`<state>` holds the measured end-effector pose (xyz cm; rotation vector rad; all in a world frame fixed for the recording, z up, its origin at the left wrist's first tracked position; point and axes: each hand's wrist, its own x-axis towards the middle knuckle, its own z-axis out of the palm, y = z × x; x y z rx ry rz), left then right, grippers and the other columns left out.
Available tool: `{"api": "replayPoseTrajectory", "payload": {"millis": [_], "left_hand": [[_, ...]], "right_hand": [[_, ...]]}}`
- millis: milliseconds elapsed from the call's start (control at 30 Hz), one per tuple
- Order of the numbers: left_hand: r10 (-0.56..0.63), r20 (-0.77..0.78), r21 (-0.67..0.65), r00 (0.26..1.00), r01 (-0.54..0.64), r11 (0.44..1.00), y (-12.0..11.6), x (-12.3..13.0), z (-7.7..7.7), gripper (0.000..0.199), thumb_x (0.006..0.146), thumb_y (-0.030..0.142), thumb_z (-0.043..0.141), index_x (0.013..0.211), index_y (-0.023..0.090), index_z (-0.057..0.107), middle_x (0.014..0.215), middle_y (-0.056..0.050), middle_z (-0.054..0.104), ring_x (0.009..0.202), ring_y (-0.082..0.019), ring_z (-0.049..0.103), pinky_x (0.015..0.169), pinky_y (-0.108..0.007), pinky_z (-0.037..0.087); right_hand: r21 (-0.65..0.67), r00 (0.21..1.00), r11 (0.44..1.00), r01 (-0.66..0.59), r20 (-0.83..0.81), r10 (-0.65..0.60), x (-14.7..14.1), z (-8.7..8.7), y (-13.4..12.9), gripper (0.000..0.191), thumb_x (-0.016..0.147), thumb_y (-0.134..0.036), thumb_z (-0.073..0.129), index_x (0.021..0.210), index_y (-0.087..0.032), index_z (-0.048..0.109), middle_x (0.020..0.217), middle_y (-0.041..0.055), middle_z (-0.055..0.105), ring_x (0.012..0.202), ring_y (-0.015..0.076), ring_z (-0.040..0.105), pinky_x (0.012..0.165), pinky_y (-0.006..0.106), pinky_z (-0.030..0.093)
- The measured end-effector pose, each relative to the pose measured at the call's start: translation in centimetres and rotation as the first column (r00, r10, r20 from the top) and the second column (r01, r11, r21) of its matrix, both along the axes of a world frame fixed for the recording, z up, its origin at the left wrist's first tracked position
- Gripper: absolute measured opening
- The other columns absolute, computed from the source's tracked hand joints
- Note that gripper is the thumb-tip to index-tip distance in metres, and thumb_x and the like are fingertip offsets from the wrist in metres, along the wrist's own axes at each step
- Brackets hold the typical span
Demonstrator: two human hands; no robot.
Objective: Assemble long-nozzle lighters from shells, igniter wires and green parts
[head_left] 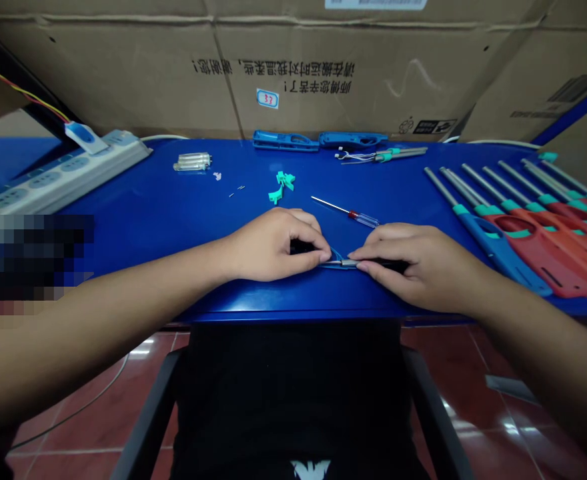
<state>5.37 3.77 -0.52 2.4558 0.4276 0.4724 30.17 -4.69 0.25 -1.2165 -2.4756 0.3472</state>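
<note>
My left hand (pixel 287 245), thumb and fingers closed in a pinch, is at the left end of a blue lighter casing half (pixel 337 255) just above the table's front edge. My right hand (pixel 407 261) pinches a grey metal lighter tube (pixel 349 263) at the casing's right end. The fingers cover most of both parts, so how they fit together is hidden. A screwdriver (pixel 356 216) with a red and clear handle lies just beyond my right hand. Turquoise plastic pieces (pixel 279 188) lie beyond my left hand.
Assembled blue lighters (pixel 508 252) and red lighters (pixel 556 257) lie in a row at right. Blue casing halves (pixel 286 141), a wired tube part (pixel 386 156) and clear fuel tanks (pixel 192 162) lie at the back. A power strip (pixel 58 175) stands left; cardboard (pixel 148 87) walls the back.
</note>
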Motion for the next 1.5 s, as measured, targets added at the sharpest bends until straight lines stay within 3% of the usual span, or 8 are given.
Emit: {"api": "replayPoseTrajectory", "payload": {"millis": [300, 833, 1233, 1500], "left_hand": [[-0.035, -0.051, 0.095, 0.998, 0.040, 0.995, -0.2, 0.1, 0.1, 0.019, 0.089, 0.030, 0.066, 0.102, 0.022, 0.077, 0.095, -0.004, 0.073, 0.089, -0.017, 0.063, 0.089, -0.032, 0.046], [-0.033, -0.031, 0.092, 0.999, 0.036, 0.995, -0.3, 0.0, -0.3, 0.021, 0.089, 0.030, 0.067, 0.107, 0.026, 0.077, 0.095, -0.003, 0.072, 0.090, -0.017, 0.062, 0.092, -0.032, 0.045], [-0.034, -0.072, 0.107, 0.997, 0.042, 0.993, -0.2, -0.1, 0.0, 0.022, 0.085, 0.031, 0.071, 0.105, 0.021, 0.073, 0.100, -0.004, 0.072, 0.093, -0.018, 0.062, 0.089, -0.030, 0.044], [-0.048, -0.055, 0.112, 0.997, 0.054, 0.992, -0.2, -0.2, -0.3, 0.023, 0.087, 0.031, 0.070, 0.108, 0.025, 0.076, 0.095, -0.003, 0.070, 0.092, -0.018, 0.061, 0.089, -0.031, 0.044]], "right_hand": [[0.003, 0.999, 1.000, 0.028, 0.043, -0.028, -0.2, 0.3, 0.4, 0.024, 0.095, -0.025, 0.055, 0.104, -0.022, 0.077, 0.096, 0.0056, 0.074, 0.090, 0.0194, 0.067, 0.081, 0.033, 0.052], [0.007, 0.998, 0.998, 0.056, 0.027, -0.056, 0.1, -0.1, -0.1, 0.025, 0.094, -0.028, 0.056, 0.103, -0.024, 0.079, 0.094, 0.0060, 0.073, 0.088, 0.0223, 0.067, 0.078, 0.036, 0.053], [-0.085, 0.988, 0.989, 0.124, 0.105, -0.115, -1.1, 1.3, 0.5, 0.017, 0.088, -0.022, 0.062, 0.089, -0.024, 0.079, 0.086, 0.0022, 0.075, 0.078, 0.0177, 0.068, 0.075, 0.032, 0.052], [-0.150, 0.963, 0.971, 0.186, 0.224, -0.150, -1.6, 2.3, 0.6, 0.017, 0.085, -0.021, 0.061, 0.085, -0.025, 0.078, 0.083, -0.0002, 0.075, 0.077, 0.0173, 0.067, 0.068, 0.030, 0.047]]}}
